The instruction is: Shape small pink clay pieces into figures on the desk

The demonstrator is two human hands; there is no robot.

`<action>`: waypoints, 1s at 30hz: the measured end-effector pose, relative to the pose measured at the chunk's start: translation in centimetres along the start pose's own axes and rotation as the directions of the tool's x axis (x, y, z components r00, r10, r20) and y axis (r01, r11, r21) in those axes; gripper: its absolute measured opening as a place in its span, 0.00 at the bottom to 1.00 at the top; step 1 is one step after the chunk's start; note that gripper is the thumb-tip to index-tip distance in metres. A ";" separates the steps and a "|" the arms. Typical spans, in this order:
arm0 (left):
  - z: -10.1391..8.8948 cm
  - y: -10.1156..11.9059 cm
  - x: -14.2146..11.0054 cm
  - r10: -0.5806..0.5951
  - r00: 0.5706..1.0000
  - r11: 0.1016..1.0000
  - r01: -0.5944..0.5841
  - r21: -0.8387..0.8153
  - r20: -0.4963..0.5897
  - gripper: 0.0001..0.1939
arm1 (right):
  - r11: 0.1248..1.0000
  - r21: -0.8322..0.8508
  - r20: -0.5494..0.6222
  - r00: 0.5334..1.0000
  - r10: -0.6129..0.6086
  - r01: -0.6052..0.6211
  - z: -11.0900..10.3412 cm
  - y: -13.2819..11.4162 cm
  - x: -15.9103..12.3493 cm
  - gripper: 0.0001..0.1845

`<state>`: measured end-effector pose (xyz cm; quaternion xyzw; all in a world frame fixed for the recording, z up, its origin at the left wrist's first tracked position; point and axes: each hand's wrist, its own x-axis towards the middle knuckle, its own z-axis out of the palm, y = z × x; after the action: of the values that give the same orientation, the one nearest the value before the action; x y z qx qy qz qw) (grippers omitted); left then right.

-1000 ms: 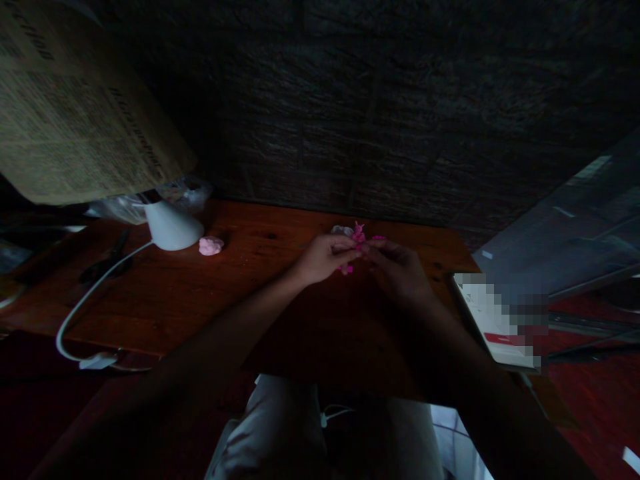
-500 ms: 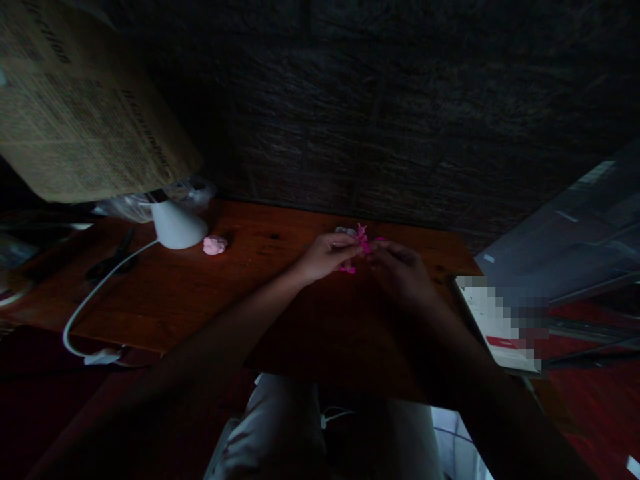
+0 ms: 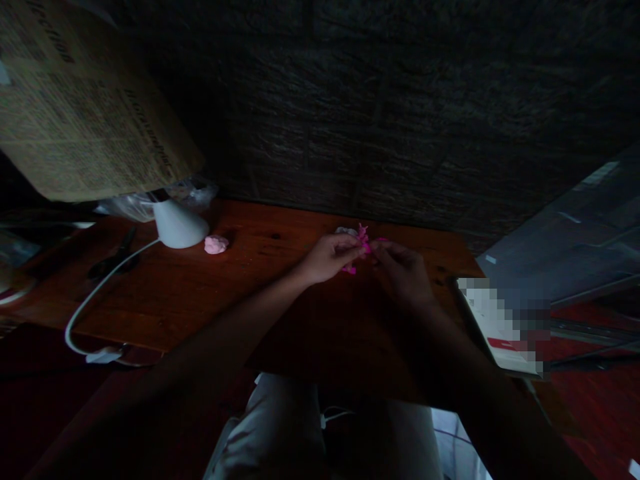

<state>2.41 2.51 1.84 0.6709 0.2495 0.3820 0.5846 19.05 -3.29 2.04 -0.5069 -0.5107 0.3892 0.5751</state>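
Observation:
Over the far middle of the wooden table, my left hand (image 3: 327,257) is closed with thumb and fingers pinching a small bright pink figure (image 3: 364,235). Thin prongs stick up from its top. From the other side my right hand (image 3: 401,267) pinches at the figure's right edge, its fingertips almost meeting those of the left. More bright pink pieces show just below the left fingers and above the right ones; whether they belong to the figure I cannot tell. Something whitish (image 3: 346,231) lies behind the left hand, partly hidden.
A pale pink lump (image 3: 217,245) sits beside the white base of a lamp (image 3: 180,225) with a newsprint shade. Dark scissors (image 3: 114,257) lie further left, near the white cord (image 3: 80,310). A booklet (image 3: 500,327) is at the table's right edge. A dark brick wall (image 3: 325,120) stands behind.
Both hands stay almost in place around the pink figure. The right fingertips have shifted slightly at its edge, and the whole view has moved a little.

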 end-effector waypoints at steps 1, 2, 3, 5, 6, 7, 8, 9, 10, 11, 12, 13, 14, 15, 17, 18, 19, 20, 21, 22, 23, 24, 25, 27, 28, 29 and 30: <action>-0.1 -0.1 0.0 0.008 1.000 1.000 -0.008 0.002 0.005 0.12 | 1.000 -0.011 0.008 1.000 -0.005 0.006 0.0 0.0 0.0 0.14; -0.1 -0.2 0.1 0.016 1.000 1.000 -0.016 0.005 0.012 0.12 | 1.000 -0.019 0.018 1.000 -0.008 0.009 0.0 0.0 0.0 0.14; -0.2 -0.3 0.1 0.023 1.000 1.000 -0.023 0.009 0.016 0.12 | 0.999 -0.030 0.030 0.999 -0.015 0.016 -0.1 0.0 0.0 0.14; -0.3 -0.4 0.2 0.026 1.000 1.000 -0.026 0.016 0.017 0.12 | 0.997 -0.058 0.055 0.997 -0.054 0.057 -0.2 0.0 0.1 0.14; -0.4 -0.5 0.2 0.022 1.000 1.000 -0.022 0.020 0.014 0.13 | 0.993 -0.081 0.068 0.995 -0.076 0.082 -0.3 0.1 0.2 0.14; -0.4 -0.5 0.2 0.017 1.000 1.000 -0.018 0.025 0.011 0.13 | 0.988 -0.109 0.078 0.992 -0.098 0.106 -0.3 0.1 0.2 0.15; -0.4 -0.4 0.2 0.014 1.000 0.999 -0.014 0.031 0.011 0.14 | 0.981 -0.143 0.082 0.990 -0.118 0.129 -0.4 0.2 0.2 0.15; -0.4 -0.3 0.1 0.010 1.000 0.999 -0.011 0.037 0.011 0.14 | 0.973 -0.179 0.081 0.988 -0.133 0.146 -0.5 0.2 0.2 0.16; -0.3 -0.2 0.1 0.008 1.000 0.999 -0.009 0.043 0.013 0.15 | 0.964 -0.213 0.076 0.986 -0.147 0.160 -0.6 0.3 0.2 0.17; -0.3 -0.1 0.0 0.004 1.000 0.999 -0.005 0.049 0.016 0.15 | 0.954 -0.243 0.070 0.984 -0.162 0.175 -0.6 0.3 0.2 0.17; -0.2 0.0 0.0 0.001 1.000 0.999 -0.002 0.053 0.015 0.15 | 0.946 -0.263 0.062 0.982 -0.181 0.191 -0.7 0.3 0.2 0.17; -0.2 0.1 -0.1 -0.003 1.000 0.998 0.002 0.057 0.014 0.16 | 0.940 -0.274 0.055 0.979 -0.196 0.204 -0.7 0.3 0.2 0.17; -0.1 0.2 -0.1 -0.009 1.000 0.998 0.008 0.059 0.011 0.16 | 0.937 -0.279 0.047 0.977 -0.206 0.211 -0.7 0.3 0.1 0.17; 0.0 0.2 -0.2 -0.014 1.000 0.998 0.014 0.060 0.008 0.17 | 0.937 -0.278 0.039 0.977 -0.210 0.213 -0.6 0.3 0.1 0.17; 0.0 0.3 -0.2 -0.027 1.000 0.998 0.026 0.060 0.006 0.17 | 0.943 -0.261 0.034 0.978 -0.203 0.205 -0.6 0.3 0.1 0.17; 0.0 0.3 -0.2 -0.031 1.000 0.998 0.031 0.061 0.006 0.17 | 0.950 -0.243 0.039 0.980 -0.194 0.197 -0.5 0.3 0.1 0.17; 0.0 0.4 -0.2 -0.033 0.999 0.998 0.032 0.062 0.003 0.16 | 0.957 -0.219 0.043 0.982 -0.183 0.188 -0.5 0.3 0.2 0.16; 0.0 0.4 -0.2 -0.031 1.000 0.998 0.031 0.062 -0.004 0.16 | 0.966 -0.190 0.046 0.984 -0.172 0.178 -0.4 0.3 0.2 0.16; 0.0 0.4 -0.2 -0.027 1.000 0.998 0.028 0.062 -0.011 0.15 | 0.973 -0.159 0.047 0.986 -0.160 0.165 -0.4 0.3 0.2 0.15; 0.0 0.4 -0.2 -0.023 1.000 0.998 0.024 0.062 -0.016 0.14 | 0.980 -0.131 0.048 0.988 -0.144 0.149 -0.3 0.3 0.2 0.15; -0.1 0.5 -0.2 -0.017 1.000 0.998 0.018 0.063 -0.018 0.13 | 0.985 -0.110 0.049 0.991 -0.126 0.131 -0.3 0.3 0.3 0.16; -0.1 0.5 -0.2 -0.011 1.000 0.998 0.012 0.065 -0.015 0.13 | 0.989 -0.100 0.054 0.993 -0.107 0.112 -0.3 0.2 0.3 0.16; -0.1 0.5 -0.2 -0.001 1.000 0.998 0.002 0.067 -0.012 0.13 | 0.990 -0.098 0.062 0.994 -0.092 0.098 -0.3 0.2 0.3 0.17; -0.2 0.5 -0.2 0.020 1.000 0.997 -0.019 0.074 -0.006 0.13 | 0.990 -0.107 0.078 0.994 -0.080 0.088 -0.3 0.2 0.3 0.18; -0.2 0.4 -0.1 0.030 1.000 0.997 -0.029 0.076 -0.006 0.13 | 0.989 -0.115 0.083 0.993 -0.084 0.093 -0.4 0.2 0.3 0.18; -0.2 0.3 -0.1 0.035 0.999 0.996 -0.035 0.077 -0.006 0.14 | 0.986 -0.127 0.088 0.992 -0.094 0.105 -0.4 0.2 0.3 0.19; -0.2 0.2 0.0 0.039 0.999 0.996 -0.038 0.080 -0.005 0.14 | 0.982 -0.147 0.098 0.989 -0.106 0.120 -0.5 0.2 0.3 0.19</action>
<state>2.17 2.56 2.07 0.6972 0.2537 0.3852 0.5488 19.60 -3.07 1.93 -0.5014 -0.5923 0.3382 0.5324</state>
